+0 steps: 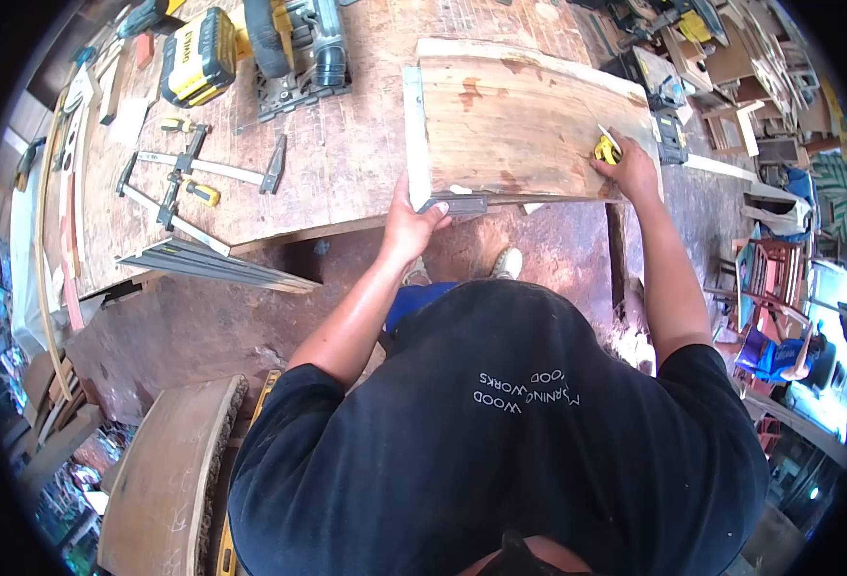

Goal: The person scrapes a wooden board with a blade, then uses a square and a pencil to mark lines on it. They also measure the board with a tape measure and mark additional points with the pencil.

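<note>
A wide wooden board (519, 125) lies on the workbench (366, 144) in front of me. Along its left edge runs a metal square's pale blade (417, 134), with the dark stock (465, 205) against the board's near edge. My left hand (414, 227) is closed on the square at the corner where the two parts meet. Over the board's right part, my right hand (632, 171) grips a small yellow tape measure (607, 150). A thin pale pencil-like item sticks out by its fingers.
Clamps (188, 178) lie on the bench at the left, below a yellow cordless power saw (270, 48). A curved slab (169, 480) stands behind at lower left. Wood offcuts (735, 125) are piled at upper right. Another person (790, 355) is at far right.
</note>
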Action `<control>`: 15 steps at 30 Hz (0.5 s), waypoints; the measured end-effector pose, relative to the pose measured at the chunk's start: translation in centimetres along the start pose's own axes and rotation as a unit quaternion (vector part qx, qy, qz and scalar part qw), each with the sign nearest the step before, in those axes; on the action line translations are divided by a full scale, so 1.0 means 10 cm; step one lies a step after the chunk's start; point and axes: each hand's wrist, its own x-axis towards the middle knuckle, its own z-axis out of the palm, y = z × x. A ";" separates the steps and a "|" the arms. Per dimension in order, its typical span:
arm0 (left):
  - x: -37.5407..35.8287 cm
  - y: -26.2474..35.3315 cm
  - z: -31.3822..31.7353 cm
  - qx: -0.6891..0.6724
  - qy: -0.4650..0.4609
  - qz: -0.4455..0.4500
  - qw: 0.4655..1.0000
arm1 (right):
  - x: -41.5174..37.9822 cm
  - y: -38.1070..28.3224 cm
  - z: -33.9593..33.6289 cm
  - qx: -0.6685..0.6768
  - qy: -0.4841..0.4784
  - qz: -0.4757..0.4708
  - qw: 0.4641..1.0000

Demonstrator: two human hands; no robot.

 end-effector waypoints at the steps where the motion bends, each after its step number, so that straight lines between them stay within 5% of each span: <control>1: 0.00 0.00 0.00 -0.001 -0.008 0.007 1.000 | 0.00 0.00 -0.01 0.005 0.006 -0.006 1.000; 15: -0.01 0.09 0.02 0.031 -0.027 -0.033 0.999 | 0.03 0.03 0.03 0.001 -0.012 0.024 1.000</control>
